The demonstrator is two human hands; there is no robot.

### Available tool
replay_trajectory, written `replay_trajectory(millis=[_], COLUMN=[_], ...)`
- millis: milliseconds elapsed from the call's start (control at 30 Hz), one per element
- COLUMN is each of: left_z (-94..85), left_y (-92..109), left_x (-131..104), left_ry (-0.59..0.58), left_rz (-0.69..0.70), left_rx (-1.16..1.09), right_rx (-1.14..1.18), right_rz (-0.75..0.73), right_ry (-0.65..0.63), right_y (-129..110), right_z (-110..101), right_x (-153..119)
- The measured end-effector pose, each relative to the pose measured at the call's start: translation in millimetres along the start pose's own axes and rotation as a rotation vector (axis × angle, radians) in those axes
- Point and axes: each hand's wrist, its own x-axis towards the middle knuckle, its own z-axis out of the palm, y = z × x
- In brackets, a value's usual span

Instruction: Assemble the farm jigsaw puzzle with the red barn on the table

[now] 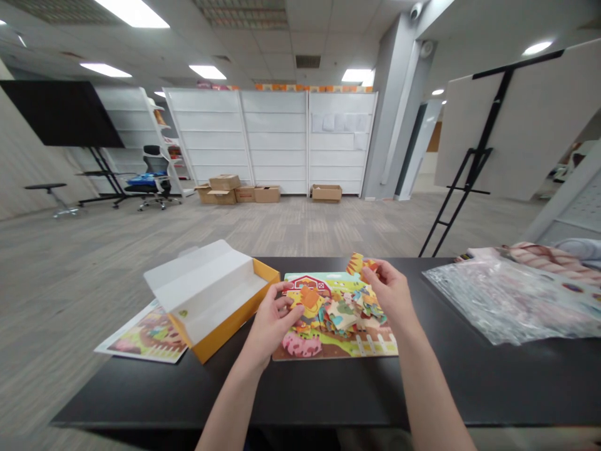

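Observation:
A colorful farm-picture board (333, 348) lies on the black table (328, 394), with a red barn, a white fence and a pink spotted animal on it. Heaped on its middle are many small cut-out pieces (344, 315). My left hand (272, 326) is at the board's left side, thumb and fingers around a yellow-orange piece (307, 302). Above the board's upper right part, my right hand (389, 288) pinches an orange and yellow striped piece (355, 263).
An open yellow box (230, 322) with a white inside stands left of the board, partly over a printed sheet (150, 335). Clear plastic bags (507, 300) lie at the right. Beyond the table are cardboard boxes (267, 194) and an easel-like stand (474, 163).

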Motion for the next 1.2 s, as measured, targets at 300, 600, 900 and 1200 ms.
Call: replay_trajectory(millis=[300,600,900,1200], left_z=[1.5,9.1,42.1,91.8], left_y=[-2,3,5,-18], left_x=[-5,-10,-18,-23], left_ry=[-0.088,-0.100,-0.315,-0.449], left_rz=[0.028,0.046,-0.045,0.022], left_rx=[0.109,0.117,0.154,0.346], right_rx=[-0.307,-0.413,-0.853,-0.843], right_rz=[-0.064,-0.139,-0.073,0.070], right_ry=[-0.088,-0.215,-0.315,-0.471], right_y=[31,38,31,24], right_z=[17,22,-47,-48], right_x=[8,9,1,-5])
